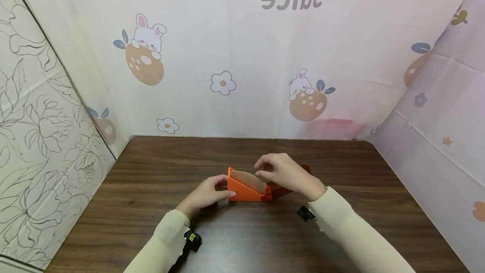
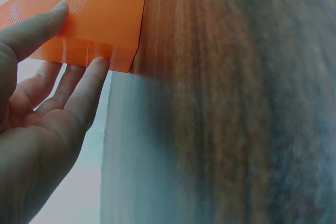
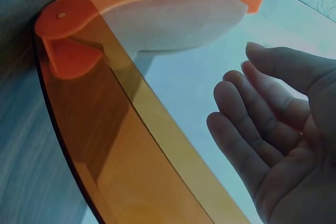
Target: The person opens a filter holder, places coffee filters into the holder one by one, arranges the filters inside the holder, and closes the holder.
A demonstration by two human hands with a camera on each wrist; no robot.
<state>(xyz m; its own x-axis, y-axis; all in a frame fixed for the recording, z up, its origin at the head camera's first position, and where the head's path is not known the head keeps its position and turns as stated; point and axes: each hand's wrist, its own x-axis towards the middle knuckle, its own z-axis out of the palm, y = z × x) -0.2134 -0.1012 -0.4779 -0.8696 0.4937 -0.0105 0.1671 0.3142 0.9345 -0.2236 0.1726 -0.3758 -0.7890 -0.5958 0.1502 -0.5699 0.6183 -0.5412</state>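
An orange wedge-shaped box (image 1: 242, 191) stands on the table, its brown see-through lid (image 3: 105, 124) swung open to the right on a round hinge. Inside sits pale paper with a curved edge (image 1: 246, 179), which also shows in the right wrist view beside the orange wall. My left hand (image 1: 206, 193) grips the box's tall left end, thumb on the near face and fingers at the end wall. Above the opened lid, my right hand (image 1: 286, 172) hovers close to the paper. Its fingers are loosely bent and hold nothing in the right wrist view.
The dark wood-grain table (image 1: 159, 163) ends at a curtain (image 1: 242, 108) printed with rabbits and fruit. A panel with line-drawn flowers (image 1: 41, 129) stands on the left, and more printed cloth (image 1: 435, 134) hangs on the right.
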